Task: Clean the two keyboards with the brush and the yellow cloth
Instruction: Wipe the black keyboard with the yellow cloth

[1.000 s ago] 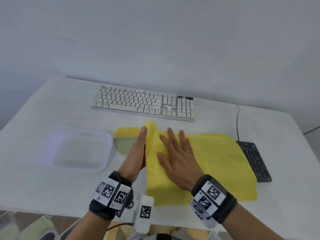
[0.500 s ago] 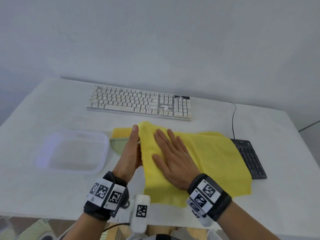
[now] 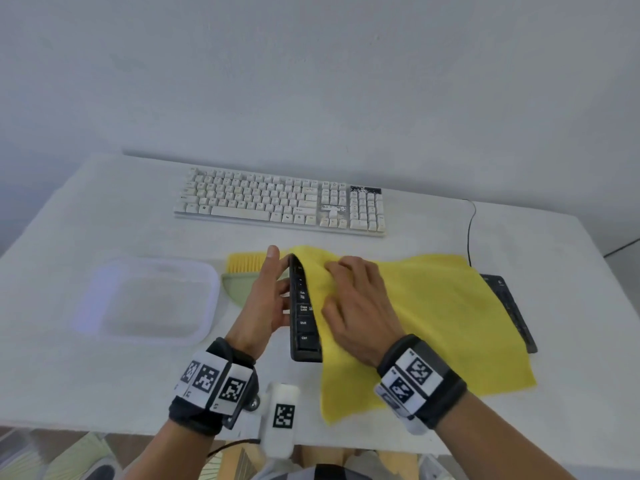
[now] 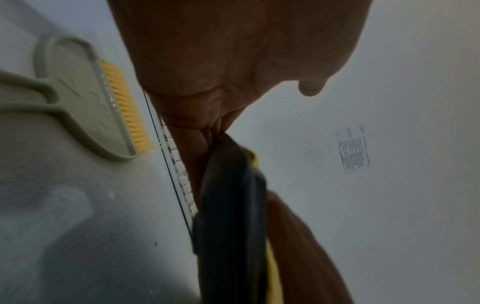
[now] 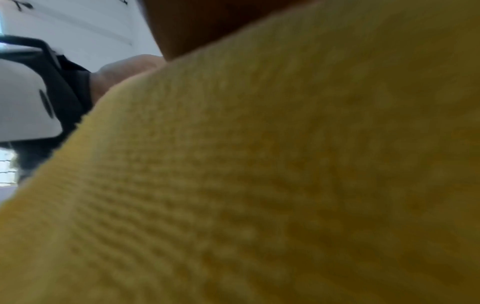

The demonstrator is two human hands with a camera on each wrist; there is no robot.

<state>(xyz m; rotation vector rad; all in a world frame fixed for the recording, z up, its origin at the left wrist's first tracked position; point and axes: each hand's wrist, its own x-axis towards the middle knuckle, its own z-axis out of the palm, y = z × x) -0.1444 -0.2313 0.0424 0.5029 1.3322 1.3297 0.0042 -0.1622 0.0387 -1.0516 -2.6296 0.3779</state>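
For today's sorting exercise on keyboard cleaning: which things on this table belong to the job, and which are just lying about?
Part of the job:
- black keyboard, left end raised by the left hand
- yellow cloth, pressed on it by the right hand
- white keyboard
- brush, untouched

Lying about:
- clear plastic tray
- white table

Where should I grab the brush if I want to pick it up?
Grab the brush by its green looped handle, coming from the near side. In the left wrist view it lies flat on the table with the yellow bristles pointing toward the white keyboard, so the handle end is probably easiest for your fingers to reach.
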